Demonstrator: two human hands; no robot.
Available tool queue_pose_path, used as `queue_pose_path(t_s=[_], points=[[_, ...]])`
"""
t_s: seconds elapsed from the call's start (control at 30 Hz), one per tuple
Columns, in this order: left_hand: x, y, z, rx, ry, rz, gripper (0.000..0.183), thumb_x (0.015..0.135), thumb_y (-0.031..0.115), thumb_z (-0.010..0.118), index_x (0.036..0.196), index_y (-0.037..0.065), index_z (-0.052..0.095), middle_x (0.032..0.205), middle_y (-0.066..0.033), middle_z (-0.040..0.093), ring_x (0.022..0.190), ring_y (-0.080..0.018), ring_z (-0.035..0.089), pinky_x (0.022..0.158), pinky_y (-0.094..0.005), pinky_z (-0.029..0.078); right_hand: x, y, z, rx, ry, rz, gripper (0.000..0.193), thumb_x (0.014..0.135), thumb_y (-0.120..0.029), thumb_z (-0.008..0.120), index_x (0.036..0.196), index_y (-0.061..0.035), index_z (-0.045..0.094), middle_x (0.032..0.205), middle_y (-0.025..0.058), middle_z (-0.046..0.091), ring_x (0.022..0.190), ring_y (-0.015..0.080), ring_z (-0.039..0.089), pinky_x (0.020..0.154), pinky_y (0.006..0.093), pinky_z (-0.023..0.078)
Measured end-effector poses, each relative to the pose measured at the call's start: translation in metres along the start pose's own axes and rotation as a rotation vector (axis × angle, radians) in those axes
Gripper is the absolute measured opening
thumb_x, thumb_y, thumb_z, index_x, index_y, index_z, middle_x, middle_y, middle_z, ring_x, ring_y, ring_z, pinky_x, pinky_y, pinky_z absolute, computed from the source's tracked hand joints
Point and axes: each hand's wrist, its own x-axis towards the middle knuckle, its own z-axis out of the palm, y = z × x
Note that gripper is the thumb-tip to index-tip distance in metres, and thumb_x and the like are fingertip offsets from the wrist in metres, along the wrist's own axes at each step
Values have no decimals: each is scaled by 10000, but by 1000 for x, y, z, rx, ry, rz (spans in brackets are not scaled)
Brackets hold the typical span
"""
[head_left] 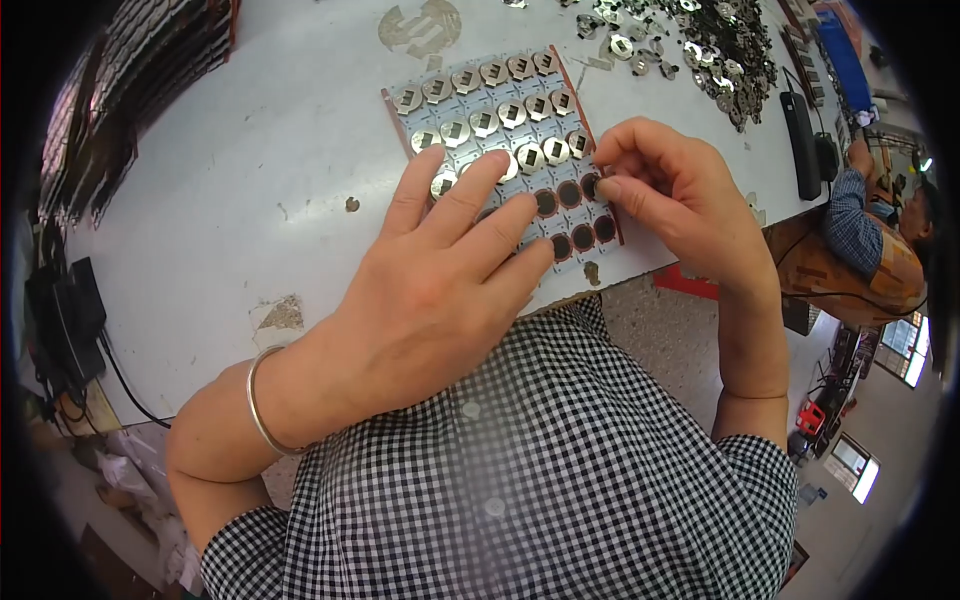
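A flat panel (396,122) with reddish side edges lies on the table, holding rows of round pieces. Shiny silver metal discs (512,113) with small dark squares fill its far rows, while dark round discs (583,236) show in the two near rows. Spread over the panel's left and near part, my left hand (430,275) rests with its fingers apart and hides several pieces. At the right edge, my right hand (685,190) has thumb and forefinger pinched beside a dark disc (591,187). Whatever sits between those fingertips is hidden.
Loose metal pieces (725,60) are heaped at the far right. A black power strip (800,145) lies near the right edge. Stacked panels (140,90) stand at far left, above a black adapter (85,305) with a cable. Another person (870,240) sits at right.
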Motion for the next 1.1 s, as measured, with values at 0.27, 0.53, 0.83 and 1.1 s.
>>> queue_pose_path(t_s=[0.27,0.53,0.83,1.1], points=[[0,0,-1,9,10,-5,405,744,108,814,1139,98,724,1310,-104,621,1376,-377,504,1168,-620,312,-4,9,11,-142,94,-141,137,941,18,693,1077,14,678,917,2,673,781,56,593,707,212,503],[-1,0,0,18,9,-14,424,731,101,825,1143,100,725,1311,-104,626,1382,-374,503,1169,-620,315,-3,16,22,-263,233,-299,160,914,34,709,1071,6,723,932,37,668,794,96,616,679,227,492],[0,1,-1,40,2,-20,432,721,106,834,1139,104,730,1309,-107,632,1374,-375,513,1158,-625,326,-10,21,37,-279,397,-268,189,913,18,722,1099,-1,746,961,49,673,763,86,620,654,216,496],[-2,3,6,104,50,-7,382,754,115,800,1127,73,727,1292,-129,631,1353,-388,528,1143,-640,334,-19,27,47,-427,464,-337,250,889,4,761,1139,-10,746,993,70,672,800,111,653,676,233,535]])
